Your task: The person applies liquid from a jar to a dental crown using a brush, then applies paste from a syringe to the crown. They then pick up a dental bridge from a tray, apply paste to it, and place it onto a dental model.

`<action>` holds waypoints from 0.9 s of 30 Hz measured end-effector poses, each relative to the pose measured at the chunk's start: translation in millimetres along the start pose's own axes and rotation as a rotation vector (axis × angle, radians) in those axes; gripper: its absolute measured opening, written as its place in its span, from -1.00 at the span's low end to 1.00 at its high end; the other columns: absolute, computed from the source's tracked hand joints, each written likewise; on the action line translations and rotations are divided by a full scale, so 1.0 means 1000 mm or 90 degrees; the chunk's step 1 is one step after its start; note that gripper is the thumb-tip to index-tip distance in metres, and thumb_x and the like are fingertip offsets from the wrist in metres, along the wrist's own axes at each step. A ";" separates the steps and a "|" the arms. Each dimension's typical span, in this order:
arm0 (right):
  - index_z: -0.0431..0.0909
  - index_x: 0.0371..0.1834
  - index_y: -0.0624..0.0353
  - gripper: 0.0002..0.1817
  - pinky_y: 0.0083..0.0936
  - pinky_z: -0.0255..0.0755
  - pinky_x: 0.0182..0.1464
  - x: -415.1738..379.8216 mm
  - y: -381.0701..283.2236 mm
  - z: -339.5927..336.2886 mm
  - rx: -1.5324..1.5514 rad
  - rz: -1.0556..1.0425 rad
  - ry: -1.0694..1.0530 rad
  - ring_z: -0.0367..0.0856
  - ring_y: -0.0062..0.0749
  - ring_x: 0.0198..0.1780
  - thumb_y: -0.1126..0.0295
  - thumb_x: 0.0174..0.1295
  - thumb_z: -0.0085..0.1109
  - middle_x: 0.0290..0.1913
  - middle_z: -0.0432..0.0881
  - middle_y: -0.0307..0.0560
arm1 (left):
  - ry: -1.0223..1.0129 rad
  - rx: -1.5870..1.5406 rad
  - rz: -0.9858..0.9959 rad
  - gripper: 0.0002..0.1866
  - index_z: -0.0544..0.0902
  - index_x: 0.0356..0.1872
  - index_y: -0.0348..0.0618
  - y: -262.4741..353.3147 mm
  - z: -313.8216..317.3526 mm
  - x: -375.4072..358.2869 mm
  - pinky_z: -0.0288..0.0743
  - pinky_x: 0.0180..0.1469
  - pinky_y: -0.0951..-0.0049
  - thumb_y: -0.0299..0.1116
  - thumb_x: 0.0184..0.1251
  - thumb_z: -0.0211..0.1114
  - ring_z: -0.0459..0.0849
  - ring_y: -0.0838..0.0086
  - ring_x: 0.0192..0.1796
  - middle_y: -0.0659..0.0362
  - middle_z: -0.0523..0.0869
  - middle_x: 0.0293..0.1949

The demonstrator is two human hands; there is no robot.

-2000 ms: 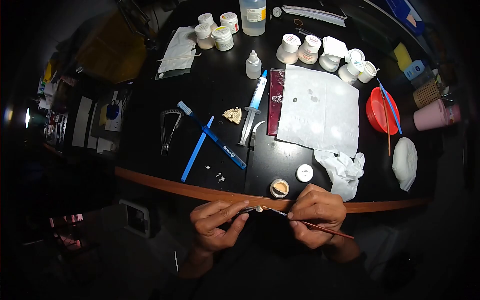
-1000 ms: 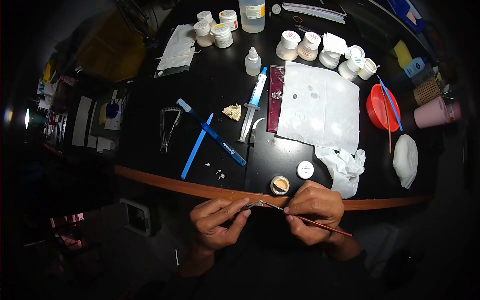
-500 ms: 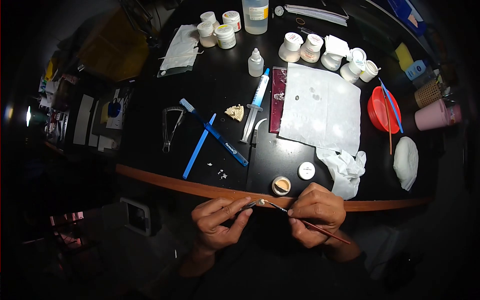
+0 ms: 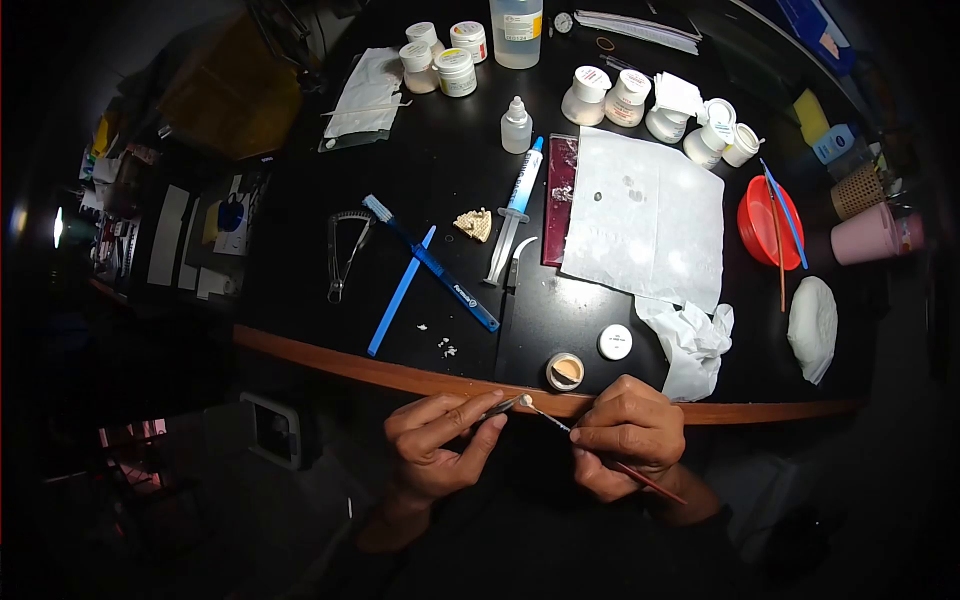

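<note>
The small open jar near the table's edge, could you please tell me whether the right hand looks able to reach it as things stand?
Probably yes: the jar stands uncapped just beyond the right hand, with no object visible between them, though the fingers are holding a brush.

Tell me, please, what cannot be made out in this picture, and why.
In the head view:
Slim tool: rear covered by the left hand.
Brush: middle covered by the right hand; tip too small to tell whether it touches the pale piece.
White lid: print too small to read.
Large bottle: top cut off by the upper edge.
</note>
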State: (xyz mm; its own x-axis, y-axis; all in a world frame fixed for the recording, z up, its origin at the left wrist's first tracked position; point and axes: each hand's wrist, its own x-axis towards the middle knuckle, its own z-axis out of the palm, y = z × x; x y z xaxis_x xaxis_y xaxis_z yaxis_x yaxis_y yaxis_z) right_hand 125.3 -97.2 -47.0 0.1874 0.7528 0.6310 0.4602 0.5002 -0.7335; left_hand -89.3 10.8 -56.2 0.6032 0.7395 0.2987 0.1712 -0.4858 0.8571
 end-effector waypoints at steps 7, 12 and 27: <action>0.77 -0.38 0.24 -0.75 -0.52 0.46 -0.44 0.000 0.000 0.001 0.006 -0.003 0.004 0.59 -0.41 -0.49 0.63 -0.23 0.38 -0.45 0.69 -0.14 | -0.003 0.006 -0.002 -0.67 0.89 -0.01 -0.26 0.000 0.000 0.000 0.46 -0.43 0.62 -0.59 0.14 0.58 0.66 0.62 -0.51 0.15 0.82 -0.43; 0.76 -0.38 0.24 -0.75 -0.51 0.45 -0.45 0.000 -0.001 0.000 0.007 0.015 0.010 0.59 -0.40 -0.49 0.65 -0.23 0.37 -0.45 0.68 -0.14 | -0.004 0.009 -0.002 -0.67 0.89 -0.01 -0.26 0.000 0.000 -0.001 0.45 -0.43 0.62 -0.59 0.14 0.58 0.65 0.63 -0.51 0.16 0.82 -0.43; 0.69 -0.43 0.24 -0.77 -0.49 0.34 -0.49 0.001 -0.002 -0.010 -0.130 0.043 0.113 0.48 -0.39 -0.53 0.65 -0.27 0.30 -0.49 0.59 -0.15 | -0.047 -0.115 -0.097 -0.67 0.56 -0.10 -0.28 0.024 0.008 0.015 0.24 -0.43 0.77 -0.63 0.23 0.56 0.37 0.87 -0.45 0.11 0.73 -0.14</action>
State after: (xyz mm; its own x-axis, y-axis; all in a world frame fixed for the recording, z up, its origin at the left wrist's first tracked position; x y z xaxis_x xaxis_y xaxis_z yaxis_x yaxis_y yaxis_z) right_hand 133.3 -101.3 -42.5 0.3645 0.6862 0.6295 0.6031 0.3410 -0.7211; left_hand -69.6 6.5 -34.2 0.6378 0.7584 0.1345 0.1269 -0.2757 0.9528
